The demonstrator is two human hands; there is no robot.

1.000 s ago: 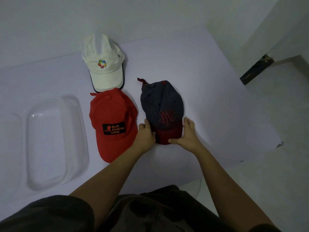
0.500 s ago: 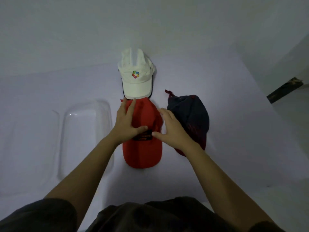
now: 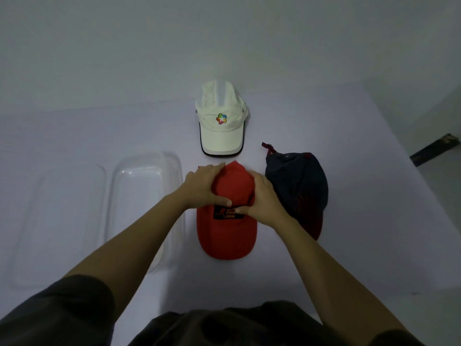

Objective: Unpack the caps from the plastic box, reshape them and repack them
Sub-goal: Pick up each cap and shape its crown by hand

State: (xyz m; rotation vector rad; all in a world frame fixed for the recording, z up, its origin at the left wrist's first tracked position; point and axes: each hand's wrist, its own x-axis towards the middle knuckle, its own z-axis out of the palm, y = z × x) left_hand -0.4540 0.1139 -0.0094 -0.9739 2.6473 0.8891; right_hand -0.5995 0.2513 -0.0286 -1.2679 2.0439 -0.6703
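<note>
Red cap (image 3: pixel 225 236) at frame centre, long axis up-down, brim toward bottom edge. Left hand (image 3: pixel 199 189) and right hand (image 3: pixel 265 204) cup its top from either side, fingers curled on fabric, thumbs on front; likely squeezing, view dim. Box (image 3: pixel 139 201) lies left, nearer left hand.

We look down on a plain, dimly lit indoor room, perhaps in a home. A white-covered worktop (image 3: pixel 361 208) stands against a bare pale wall (image 3: pixel 124 46), and a pale floor (image 3: pixel 449 191) shows at the right.
</note>
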